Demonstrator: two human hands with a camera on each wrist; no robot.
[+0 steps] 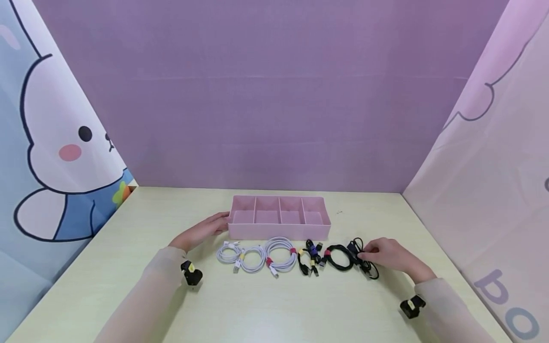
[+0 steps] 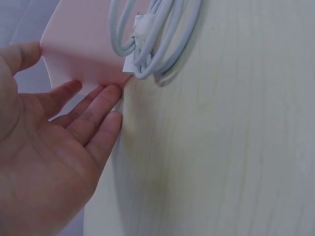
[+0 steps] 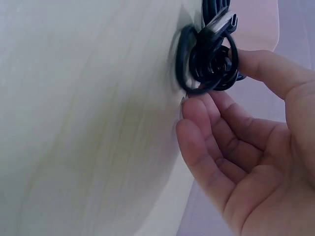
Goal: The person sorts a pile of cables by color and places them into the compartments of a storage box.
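My left hand (image 1: 201, 232) touches the left end of a pink divided box (image 1: 279, 232), thumb and fingertips resting against its side wall. In the left wrist view those fingers are mostly straight, and a coiled white cable (image 2: 170, 42) lies close by. At the right end of a row of cables, my right hand (image 1: 392, 256) pinches a bundled black cable (image 1: 368, 270) between thumb and fingers. The right wrist view shows this black cable with a metal plug (image 3: 225, 23) on top, the thumb pressing its side and the other fingers curled below.
Along the box's front lie a small white coil (image 1: 223, 259), a white coil with a yellow tie (image 1: 253, 270), a larger white coil with red ties (image 1: 280, 242), short black cables (image 1: 303, 267) and a black coil with a red tie (image 1: 343, 267). A purple backdrop (image 1: 274, 119) stands behind the table.
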